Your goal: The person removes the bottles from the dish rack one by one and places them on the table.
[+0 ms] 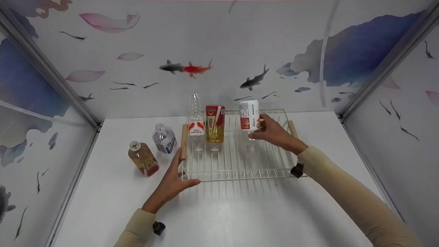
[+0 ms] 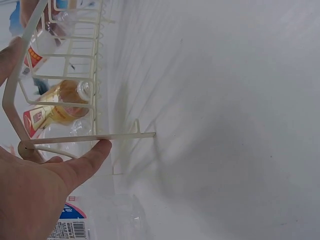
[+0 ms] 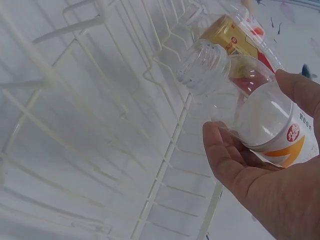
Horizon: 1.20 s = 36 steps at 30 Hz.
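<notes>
My right hand [image 1: 274, 133] grips a clear plastic bottle [image 1: 249, 115] with a white, red and orange label. Its neck points down over the wire rack [image 1: 240, 178], uncapped in the right wrist view. My left hand [image 1: 175, 181] holds the rack's front left corner, thumb at the front and fingers along the side below the wooden handle [image 1: 184, 142]. Inside the rack, on the left, a bottle with a red-and-gold label [image 1: 215, 123] stands neck down beside a tall clear bottle [image 1: 196, 128] with a red-and-white label.
Left of the rack, a brownish bottle [image 1: 144, 159] and a clear bottle with a blue label [image 1: 165, 139] stand upright without caps on the white table [image 1: 219, 212]. Painted panels [image 1: 274, 41] rise close behind and at both sides.
</notes>
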{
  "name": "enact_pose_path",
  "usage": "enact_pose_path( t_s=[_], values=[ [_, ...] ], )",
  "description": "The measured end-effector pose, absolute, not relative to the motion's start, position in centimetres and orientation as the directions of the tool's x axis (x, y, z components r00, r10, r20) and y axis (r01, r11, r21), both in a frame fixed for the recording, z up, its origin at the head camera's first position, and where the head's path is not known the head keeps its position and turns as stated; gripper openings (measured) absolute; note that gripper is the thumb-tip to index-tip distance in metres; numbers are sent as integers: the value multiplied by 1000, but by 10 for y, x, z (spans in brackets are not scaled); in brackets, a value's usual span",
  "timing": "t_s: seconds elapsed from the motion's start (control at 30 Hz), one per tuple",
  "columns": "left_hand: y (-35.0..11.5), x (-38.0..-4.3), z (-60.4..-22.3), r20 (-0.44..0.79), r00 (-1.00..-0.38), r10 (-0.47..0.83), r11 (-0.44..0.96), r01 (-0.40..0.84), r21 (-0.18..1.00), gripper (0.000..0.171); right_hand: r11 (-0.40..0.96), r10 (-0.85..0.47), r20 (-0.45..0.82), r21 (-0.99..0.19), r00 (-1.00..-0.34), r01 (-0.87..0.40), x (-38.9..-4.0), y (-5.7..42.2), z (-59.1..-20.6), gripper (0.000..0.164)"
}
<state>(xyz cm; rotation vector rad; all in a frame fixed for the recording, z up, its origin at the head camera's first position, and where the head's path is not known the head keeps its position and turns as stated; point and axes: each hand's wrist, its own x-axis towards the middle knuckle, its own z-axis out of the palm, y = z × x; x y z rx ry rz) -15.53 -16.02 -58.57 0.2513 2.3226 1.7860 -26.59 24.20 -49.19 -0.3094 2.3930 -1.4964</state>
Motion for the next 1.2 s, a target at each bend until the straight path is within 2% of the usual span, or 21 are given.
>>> enact_pose_path(
  t_s=[0.3,0.53,0.77,1.2],
  values=[
    [-161,-155,-586,-66,-966,250,260,1,965,136,482,-305,-131,-875,-944,-34,-253,256,-486,90],
    [-162,-155,-586,-73,-967,245,270,-5,963,137,464,-316,-100,-884,-943,-62,-244,265,-483,83],
    [-161,-155,-587,-70,-968,242,287,3,958,136,429,-322,-89,-901,-942,-62,-236,271,-480,86],
    [-160,-154,-586,-37,-971,236,303,38,952,134,460,-348,-53,-880,-936,-121,-224,278,-473,84]
  ],
)
